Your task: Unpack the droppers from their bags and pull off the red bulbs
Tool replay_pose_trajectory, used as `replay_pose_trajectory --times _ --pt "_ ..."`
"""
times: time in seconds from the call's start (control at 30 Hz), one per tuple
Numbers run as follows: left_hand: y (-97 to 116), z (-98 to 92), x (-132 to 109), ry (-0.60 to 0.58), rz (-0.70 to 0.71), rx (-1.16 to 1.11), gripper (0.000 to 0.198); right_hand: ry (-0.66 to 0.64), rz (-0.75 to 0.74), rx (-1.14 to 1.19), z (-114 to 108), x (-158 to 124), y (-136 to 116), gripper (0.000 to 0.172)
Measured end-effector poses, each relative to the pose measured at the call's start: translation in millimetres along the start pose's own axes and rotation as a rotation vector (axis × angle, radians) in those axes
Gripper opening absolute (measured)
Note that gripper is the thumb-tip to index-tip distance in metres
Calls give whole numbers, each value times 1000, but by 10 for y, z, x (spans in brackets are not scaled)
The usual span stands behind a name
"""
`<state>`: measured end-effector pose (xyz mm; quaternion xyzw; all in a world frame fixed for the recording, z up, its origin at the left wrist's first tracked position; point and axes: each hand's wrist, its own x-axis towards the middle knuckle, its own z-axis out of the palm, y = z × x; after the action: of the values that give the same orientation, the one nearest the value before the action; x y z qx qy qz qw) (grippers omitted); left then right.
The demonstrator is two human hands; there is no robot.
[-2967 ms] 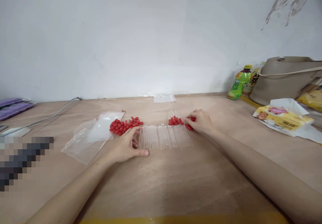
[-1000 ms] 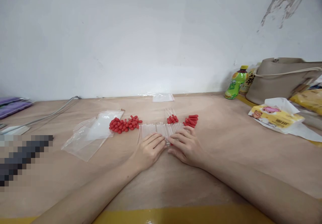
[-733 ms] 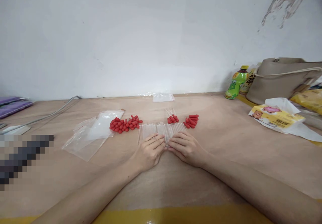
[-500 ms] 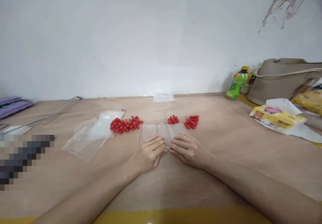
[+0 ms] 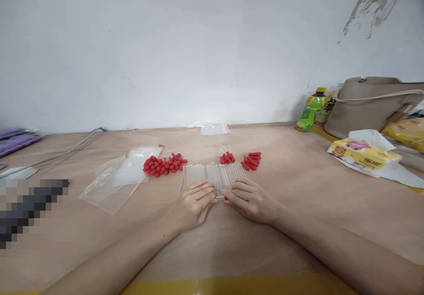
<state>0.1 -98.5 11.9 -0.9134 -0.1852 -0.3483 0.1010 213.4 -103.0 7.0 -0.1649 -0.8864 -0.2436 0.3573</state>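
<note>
My left hand [image 5: 198, 202] is closed around one end of a clear thin tube [image 5: 219, 197], seen in the short gap between my hands. My right hand [image 5: 254, 201] pinches a red rubber bulb [image 5: 226, 197], mostly hidden by its fingers, at the tube's other end. Just beyond both hands lies a row of clear tubes [image 5: 202, 174], side by side. To their left is a heap of loose red rubber bulbs [image 5: 162, 166], with a smaller group of red bulbs [image 5: 251, 160] on the right. Several droppers [image 5: 227, 157], red bulbs on clear tubes, lie behind the row.
Clear plastic bags [image 5: 115, 184] lie left, and a small zip bag [image 5: 214, 130] by the wall. At right stand a green bottle [image 5: 309, 111], a tissue pack [image 5: 364, 151] and a beige bag [image 5: 367, 105]. A grey cable [image 5: 73, 147] crosses the table's left side.
My hands have drawn slightly apart, so more of the clear tube shows between them. The red bulb in my right hand's fingers is a little more visible. Items on the table keep their places.
</note>
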Motion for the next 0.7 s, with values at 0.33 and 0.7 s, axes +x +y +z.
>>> replay_pose_trajectory --times 0.33,0.7 --pt "-3 -5 3 -10 -7 4 11 -11 25 49 31 -42 29 16" --pt "-9 15 -13 3 -5 -13 9 -1 191 71 1 49 -64 15"
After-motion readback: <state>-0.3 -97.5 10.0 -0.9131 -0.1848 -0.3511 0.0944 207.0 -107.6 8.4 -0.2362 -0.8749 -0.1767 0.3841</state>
